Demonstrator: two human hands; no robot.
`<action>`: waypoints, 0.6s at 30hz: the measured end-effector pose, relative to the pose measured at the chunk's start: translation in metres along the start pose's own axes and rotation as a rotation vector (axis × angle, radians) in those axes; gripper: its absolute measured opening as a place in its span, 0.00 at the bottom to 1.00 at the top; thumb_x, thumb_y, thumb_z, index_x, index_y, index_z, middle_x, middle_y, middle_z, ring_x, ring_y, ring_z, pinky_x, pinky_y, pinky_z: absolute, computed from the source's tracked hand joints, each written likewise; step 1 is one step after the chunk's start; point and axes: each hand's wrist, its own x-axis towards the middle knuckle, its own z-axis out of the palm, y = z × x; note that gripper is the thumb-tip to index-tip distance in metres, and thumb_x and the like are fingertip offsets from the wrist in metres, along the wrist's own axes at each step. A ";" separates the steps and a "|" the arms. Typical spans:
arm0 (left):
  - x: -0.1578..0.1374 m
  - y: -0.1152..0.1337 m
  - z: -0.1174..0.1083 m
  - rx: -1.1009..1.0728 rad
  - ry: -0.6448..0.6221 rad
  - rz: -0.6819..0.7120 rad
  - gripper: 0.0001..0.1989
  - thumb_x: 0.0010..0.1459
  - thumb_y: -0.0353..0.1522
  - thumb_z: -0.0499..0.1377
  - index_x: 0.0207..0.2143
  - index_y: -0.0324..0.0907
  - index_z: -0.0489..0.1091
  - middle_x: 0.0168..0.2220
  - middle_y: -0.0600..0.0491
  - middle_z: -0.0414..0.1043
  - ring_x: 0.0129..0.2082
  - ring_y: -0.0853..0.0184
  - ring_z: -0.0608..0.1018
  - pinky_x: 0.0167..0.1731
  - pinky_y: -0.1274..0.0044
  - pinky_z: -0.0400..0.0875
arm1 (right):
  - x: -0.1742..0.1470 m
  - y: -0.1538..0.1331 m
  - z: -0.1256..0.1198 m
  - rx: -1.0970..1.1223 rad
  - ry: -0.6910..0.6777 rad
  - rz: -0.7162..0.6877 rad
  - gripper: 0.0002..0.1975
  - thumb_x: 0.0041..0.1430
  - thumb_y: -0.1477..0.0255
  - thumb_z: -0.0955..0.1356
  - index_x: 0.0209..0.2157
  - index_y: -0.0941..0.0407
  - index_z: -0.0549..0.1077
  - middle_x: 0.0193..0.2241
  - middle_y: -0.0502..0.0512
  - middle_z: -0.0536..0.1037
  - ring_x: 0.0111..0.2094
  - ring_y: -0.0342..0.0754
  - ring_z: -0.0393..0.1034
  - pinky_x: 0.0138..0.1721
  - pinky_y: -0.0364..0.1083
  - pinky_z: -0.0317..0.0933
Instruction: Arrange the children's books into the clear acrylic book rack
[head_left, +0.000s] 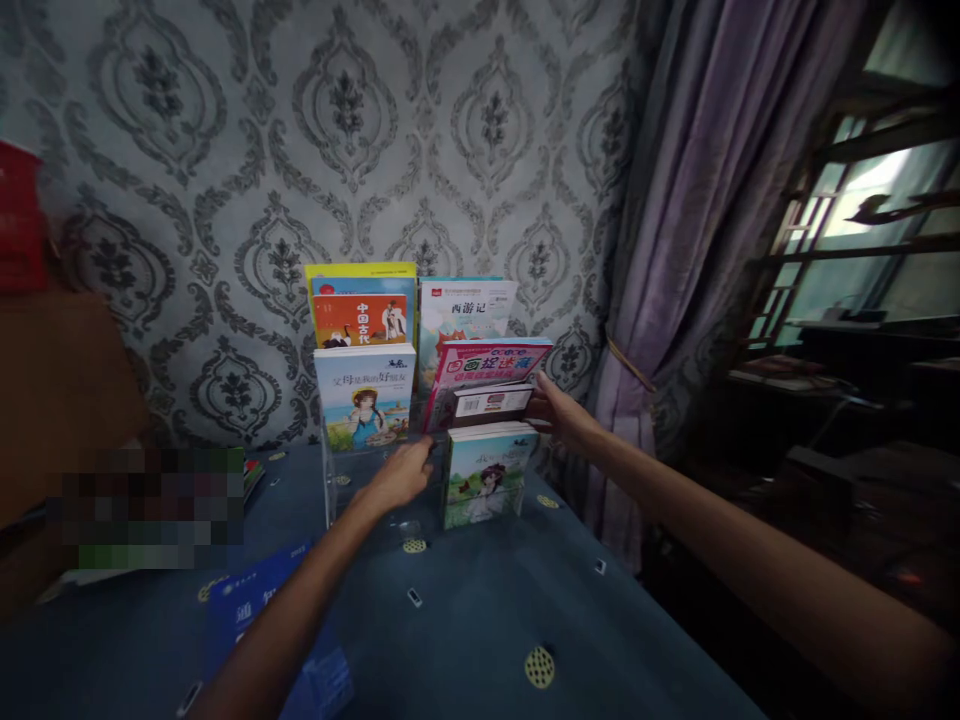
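Observation:
My right hand [566, 412] is at the right edge of a dark-backed book [491, 405] with a white barcode strip, its thumb and fingers closed around that edge. Directly in front of this book stands a green picture-cover book [486, 478]; behind it leans a pink book [480, 362]. They are in the right column of a clear display rack [360, 490]. My left hand [401, 475] is closed between the two columns, fingertips near the pink book's lower left corner. What the left fingers grip is hidden.
The rack's left column holds a girl-cover book [366, 400], an orange book [337, 320] and a yellow-topped book [360, 269]. A white-cover book [469, 305] stands at the back right. A blue book [255, 605] lies on the tablecloth [465, 620]. A purple curtain [675, 200] hangs right.

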 end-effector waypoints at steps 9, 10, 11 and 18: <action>-0.096 -0.019 -0.013 0.043 0.242 0.100 0.15 0.64 0.29 0.49 0.50 0.44 0.69 0.49 0.46 0.74 0.51 0.61 0.75 0.54 0.68 0.69 | -0.024 -0.008 0.012 -0.107 0.346 -0.260 0.25 0.60 0.48 0.59 0.38 0.54 0.74 0.42 0.63 0.79 0.48 0.58 0.73 0.46 0.54 0.65; -0.109 -0.024 -0.015 0.042 0.249 0.088 0.15 0.64 0.29 0.49 0.50 0.44 0.69 0.49 0.46 0.74 0.51 0.62 0.75 0.55 0.68 0.68 | -0.032 -0.009 0.014 -0.180 0.424 -0.335 0.24 0.60 0.49 0.60 0.38 0.55 0.74 0.44 0.64 0.78 0.50 0.58 0.72 0.48 0.55 0.64; -0.122 -0.029 -0.017 0.042 0.256 0.065 0.15 0.64 0.28 0.49 0.49 0.44 0.69 0.49 0.46 0.74 0.51 0.62 0.75 0.55 0.69 0.68 | -0.041 -0.009 0.016 -0.281 0.506 -0.424 0.24 0.59 0.50 0.60 0.38 0.55 0.74 0.45 0.65 0.78 0.51 0.59 0.70 0.51 0.57 0.62; -0.191 -0.079 -0.035 0.102 0.360 -0.188 0.14 0.64 0.27 0.49 0.45 0.43 0.72 0.43 0.48 0.76 0.47 0.62 0.75 0.51 0.70 0.70 | -0.112 0.034 0.086 -0.442 0.360 -0.990 0.12 0.65 0.59 0.61 0.42 0.44 0.73 0.50 0.63 0.77 0.54 0.60 0.70 0.55 0.61 0.61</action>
